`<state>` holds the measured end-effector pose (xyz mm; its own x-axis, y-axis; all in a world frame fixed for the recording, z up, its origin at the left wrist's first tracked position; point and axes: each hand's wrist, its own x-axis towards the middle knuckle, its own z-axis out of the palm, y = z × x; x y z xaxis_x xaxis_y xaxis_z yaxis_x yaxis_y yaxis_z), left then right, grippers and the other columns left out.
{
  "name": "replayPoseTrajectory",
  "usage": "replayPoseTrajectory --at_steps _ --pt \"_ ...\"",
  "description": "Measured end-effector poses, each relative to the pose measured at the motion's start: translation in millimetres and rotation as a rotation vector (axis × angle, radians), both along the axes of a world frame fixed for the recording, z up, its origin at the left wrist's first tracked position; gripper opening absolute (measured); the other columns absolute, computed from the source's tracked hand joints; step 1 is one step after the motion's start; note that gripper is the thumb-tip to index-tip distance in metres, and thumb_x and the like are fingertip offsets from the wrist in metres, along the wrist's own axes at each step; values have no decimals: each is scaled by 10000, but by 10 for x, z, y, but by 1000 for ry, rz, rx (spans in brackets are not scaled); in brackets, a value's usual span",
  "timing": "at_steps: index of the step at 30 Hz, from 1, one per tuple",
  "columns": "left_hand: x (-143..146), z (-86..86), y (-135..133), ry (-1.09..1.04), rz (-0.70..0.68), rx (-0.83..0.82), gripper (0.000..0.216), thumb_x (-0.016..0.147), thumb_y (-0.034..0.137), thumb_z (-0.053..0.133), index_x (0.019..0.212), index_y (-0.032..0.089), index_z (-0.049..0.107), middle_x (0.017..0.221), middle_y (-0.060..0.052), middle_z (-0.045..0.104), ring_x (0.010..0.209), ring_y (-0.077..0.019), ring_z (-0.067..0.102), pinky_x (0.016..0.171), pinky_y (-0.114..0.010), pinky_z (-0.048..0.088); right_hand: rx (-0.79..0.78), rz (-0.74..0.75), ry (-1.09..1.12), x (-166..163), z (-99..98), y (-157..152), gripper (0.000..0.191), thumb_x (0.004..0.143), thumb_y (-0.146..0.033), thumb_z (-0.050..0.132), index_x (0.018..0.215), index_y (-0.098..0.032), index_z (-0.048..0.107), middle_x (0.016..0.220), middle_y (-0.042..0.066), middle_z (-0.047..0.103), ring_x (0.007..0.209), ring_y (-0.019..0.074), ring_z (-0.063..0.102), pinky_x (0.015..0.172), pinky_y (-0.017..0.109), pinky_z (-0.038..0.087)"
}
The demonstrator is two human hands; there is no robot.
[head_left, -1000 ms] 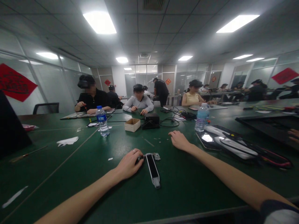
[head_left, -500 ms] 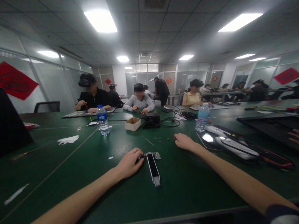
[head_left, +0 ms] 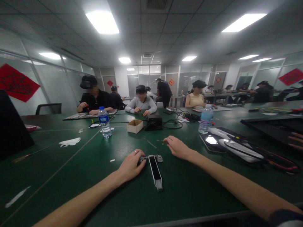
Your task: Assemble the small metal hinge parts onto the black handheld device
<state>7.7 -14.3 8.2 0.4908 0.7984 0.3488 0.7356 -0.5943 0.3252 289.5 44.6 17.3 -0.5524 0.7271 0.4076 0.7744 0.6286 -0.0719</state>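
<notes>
My left hand (head_left: 132,165) rests on the green table, thumb and fingers closed around the left metal bracket (head_left: 143,159) of a T-shaped part. Its long black strip with white edging (head_left: 155,171) points toward me, with a grey tip at the near end. Another metal bracket (head_left: 159,158) sticks out on the right. My right hand (head_left: 178,147) is farther back, fingers bent down over the table, the fingertips beside a small ring-like metal piece (head_left: 163,143). The thumb is hidden, so whatever it pinches cannot be made out.
Behind my hands stand a small open wooden box (head_left: 134,126), a black box (head_left: 153,122) and tangled cables. Water bottles (head_left: 104,122) (head_left: 205,119) stand left and right. White-and-black gear (head_left: 236,146) lies at right, near another person's hand (head_left: 297,140). Several people sit opposite.
My right hand has moved left, over the small metal pieces. My left thumb and fingers have shifted slightly, uncovering more of the left bracket. The T-shaped part stays in place.
</notes>
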Motion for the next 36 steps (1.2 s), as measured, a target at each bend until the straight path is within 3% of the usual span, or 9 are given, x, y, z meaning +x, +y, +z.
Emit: replayPoseTrajectory --at_steps 3,6,12,24,32,36 --pt "34 22 -43 -25 1 57 201 934 282 504 1096 194 584 1083 -71 619 892 -203 608 802 -338 505 62 249 -6 -220 28 -219 234 888 -59 498 1095 -132 577 1028 115 597 907 209 564 809 344 494" --pt "80 17 -91 -34 -109 138 161 924 232 517 1068 200 581 974 -49 642 857 -191 608 786 -315 500 104 470 1 -395 27 -419 173 913 -91 485 1058 -135 568 991 106 600 880 190 558 778 307 501" --pt "124 -48 -110 -54 -289 313 118 925 159 534 1029 208 560 966 -37 660 872 -181 626 783 -292 499 126 647 151 -491 -27 -555 159 981 -153 384 984 -141 543 940 109 584 848 170 551 746 276 513" --pt "98 -35 -103 -84 -289 340 44 917 164 550 912 206 565 891 -22 651 813 -158 616 729 -254 497 101 704 273 -528 -84 -561 149 982 -150 402 1024 -145 545 1008 106 568 887 152 575 780 258 540" --pt "129 29 -135 -14 -160 199 92 826 147 553 893 210 544 845 -19 623 789 -173 603 716 -272 489 34 680 224 -507 -56 -589 156 963 -139 417 1063 -157 536 1083 123 579 956 165 590 819 280 539" --pt "113 61 -123 -4 -141 177 129 809 155 551 928 204 545 863 -23 613 785 -179 600 710 -275 483 104 660 212 -496 -57 -558 170 930 -118 445 1066 -156 541 1078 129 596 975 183 580 842 310 527"
